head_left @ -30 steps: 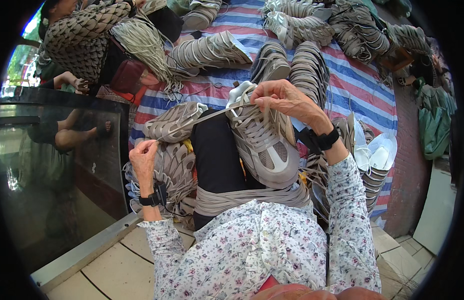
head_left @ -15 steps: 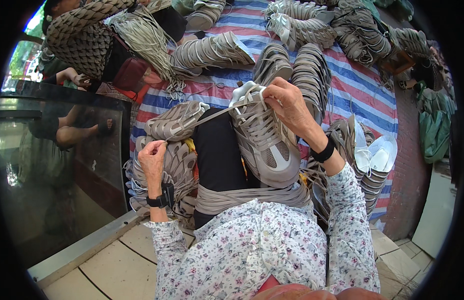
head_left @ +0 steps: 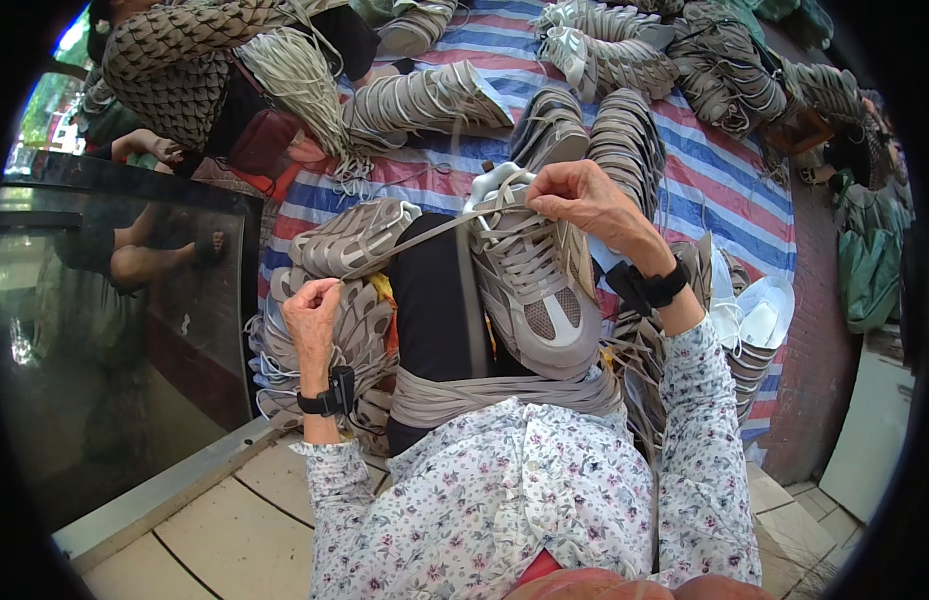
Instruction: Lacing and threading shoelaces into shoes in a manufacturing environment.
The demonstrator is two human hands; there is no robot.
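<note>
Sneaker (head_left: pixel 545 320), where is it?

At the person's lap, toe toward the body, opening at the far end. Grey upper, mesh toe patch. Underside hidden, so can't tell what bears the weight.

Left hand (head_left: pixel 313 312)?

Left of the sneaker and well apart from it. Thumb and fingertips together, pinching a flat grey lace (head_left: pixel 425 234). Lace runs fairly straight from there to the sneaker's upper eyelets.

Right hand (head_left: pixel 583 200)?

At the sneaker's far end, slightly right. Thumb and forefinger closed on lacing by the upper eyelets. Same strand as the left's? Can't tell.

What's around?

Black trouser leg (head_left: pixel 430 300) just left of the sneaker. Shoe pile (head_left: pixel 360 325) farther left, more grey ones. Lace bundle (head_left: pixel 505 394) across the lap, on the body side of the sneaker's toe. Nested shoe row (head_left: pixel 626 140) beyond the sneaker, a bit right, on a striped sheet (head_left: pixel 725 205). White-lined shoes (head_left: pixel 765 312) right of the sneaker, past the right forearm.

Anyone else?

Co-worker (head_left: pixel 180 85) far left beyond the sneaker, patterned sleeve. Dark glass panel (head_left: pixel 115 350) nearer, left.
</note>
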